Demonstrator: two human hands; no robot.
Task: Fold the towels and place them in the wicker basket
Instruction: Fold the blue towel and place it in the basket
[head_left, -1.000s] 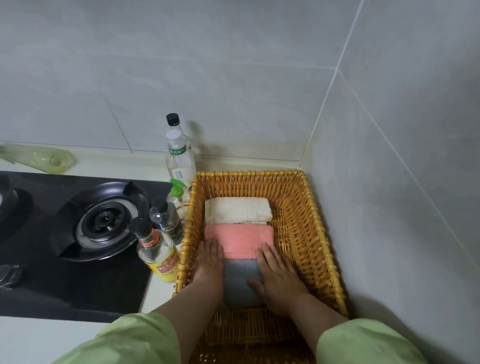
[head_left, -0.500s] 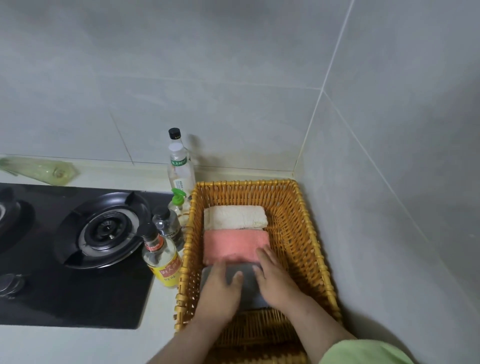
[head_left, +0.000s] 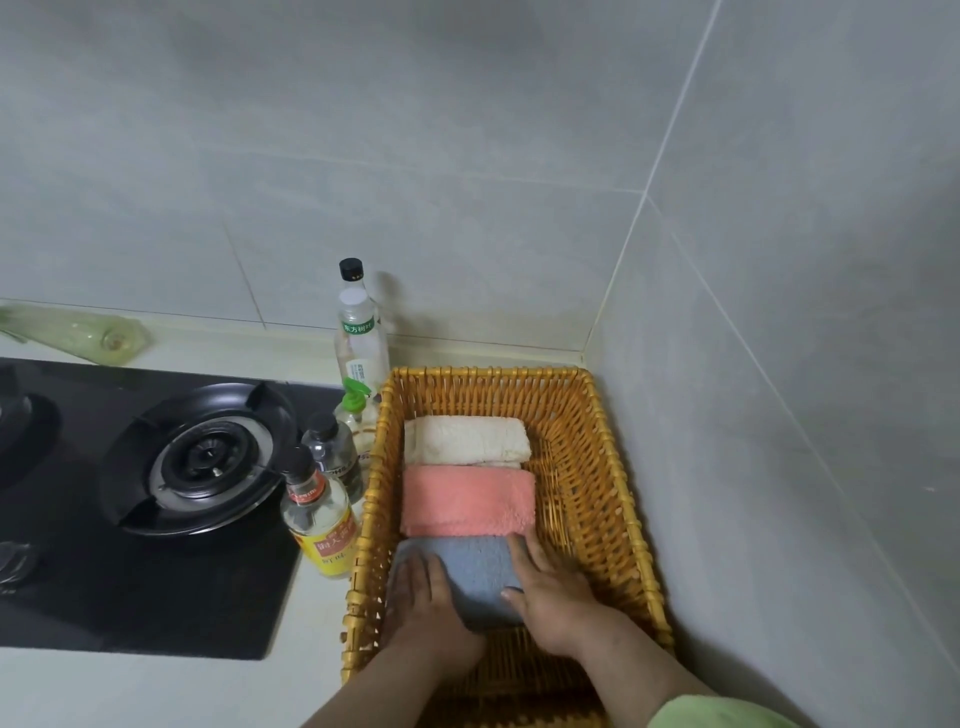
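Observation:
A wicker basket (head_left: 613, 467) stands in the counter corner against the tiled walls. Three folded towels lie in a row inside it: a cream towel (head_left: 467, 440) farthest, a pink towel (head_left: 467, 500) in the middle, a blue-grey towel (head_left: 475, 571) nearest me. My left hand (head_left: 426, 605) lies flat on the blue-grey towel's left part, fingers straight. My right hand (head_left: 550, 597) presses the towel's right end, fingers stretched along its side toward the pink towel, thumb on top.
Several bottles crowd the basket's left side: a tall clear bottle (head_left: 358, 332), a green-capped one (head_left: 356, 405), a small clear one (head_left: 332, 452) and a yellow-labelled one (head_left: 319, 519). A black gas hob (head_left: 197, 462) lies further left. Walls close in behind and right.
The view has shifted, so the basket sits lower in frame. My left hand slid back and left off the towel's middle, uncovering more of the blue-grey towel. Both hands stay on it.

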